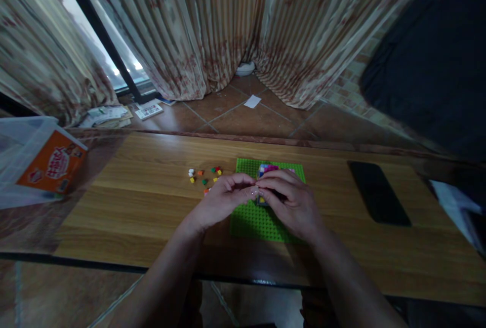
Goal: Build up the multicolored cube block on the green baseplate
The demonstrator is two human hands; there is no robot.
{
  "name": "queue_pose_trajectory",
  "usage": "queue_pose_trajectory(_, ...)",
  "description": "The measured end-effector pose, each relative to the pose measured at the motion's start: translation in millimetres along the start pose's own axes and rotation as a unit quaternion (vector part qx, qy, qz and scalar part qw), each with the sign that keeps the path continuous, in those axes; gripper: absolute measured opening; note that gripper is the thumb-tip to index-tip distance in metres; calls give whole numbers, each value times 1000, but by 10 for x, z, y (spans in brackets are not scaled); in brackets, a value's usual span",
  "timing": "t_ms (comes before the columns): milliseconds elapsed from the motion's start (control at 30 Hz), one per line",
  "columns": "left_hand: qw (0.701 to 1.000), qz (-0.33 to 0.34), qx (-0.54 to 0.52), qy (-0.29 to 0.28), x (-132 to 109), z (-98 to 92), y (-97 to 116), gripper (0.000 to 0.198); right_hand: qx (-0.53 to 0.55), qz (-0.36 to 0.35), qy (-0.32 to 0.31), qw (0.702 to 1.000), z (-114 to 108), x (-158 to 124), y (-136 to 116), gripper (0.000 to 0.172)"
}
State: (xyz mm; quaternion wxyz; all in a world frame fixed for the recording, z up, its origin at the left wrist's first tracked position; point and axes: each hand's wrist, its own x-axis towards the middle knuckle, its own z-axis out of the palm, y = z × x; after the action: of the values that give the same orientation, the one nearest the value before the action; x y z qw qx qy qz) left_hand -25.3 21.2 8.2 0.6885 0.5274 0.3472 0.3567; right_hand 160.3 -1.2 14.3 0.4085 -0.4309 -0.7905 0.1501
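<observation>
A green studded baseplate (261, 224) lies on the wooden table, with a small build of colourful toy bricks (269, 168) on it, showing pink, white, blue and yellow. My left hand (225, 197) comes in over the plate's left edge, thumb and forefinger pinched at the build's left side. Over the build arches my right hand (294, 201), its fingertips drawn together and meeting the left ones. Whatever lies between the fingertips is too small and covered to name. Much of the build is hidden under my right hand. Left of the plate are several loose bricks (200, 172).
A black flat slab (377, 191) lies on the table (144, 191) to the right. On the left stands a translucent plastic bin (30, 125) with an orange label. Past the far edge are a tiled floor, papers (149, 110) and long curtains (182, 29).
</observation>
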Motion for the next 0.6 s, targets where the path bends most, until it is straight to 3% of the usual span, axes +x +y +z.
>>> queue_pose_trajectory(100, 1000, -7, 1, 5, -5, 0, 0, 31, 44, 36, 32, 998, -22, -5, 3, 10)
queue_pose_trajectory(267, 1000, -11, 10, 15, -2, -6, -16, 29, 64, 150, 174, 971, -120, 7, 122, 8)
queue_pose_trajectory(333, 1000, -9, 11, 20, 1, -5, -24, 29, 83, 194, 205, 956, -148, 17, 196, 6)
queue_pose_trajectory(600, 999, 9, 37, 15, 16, -14, -49, 26, 122, 245, 150, 950, -82, 35, 336, 7)
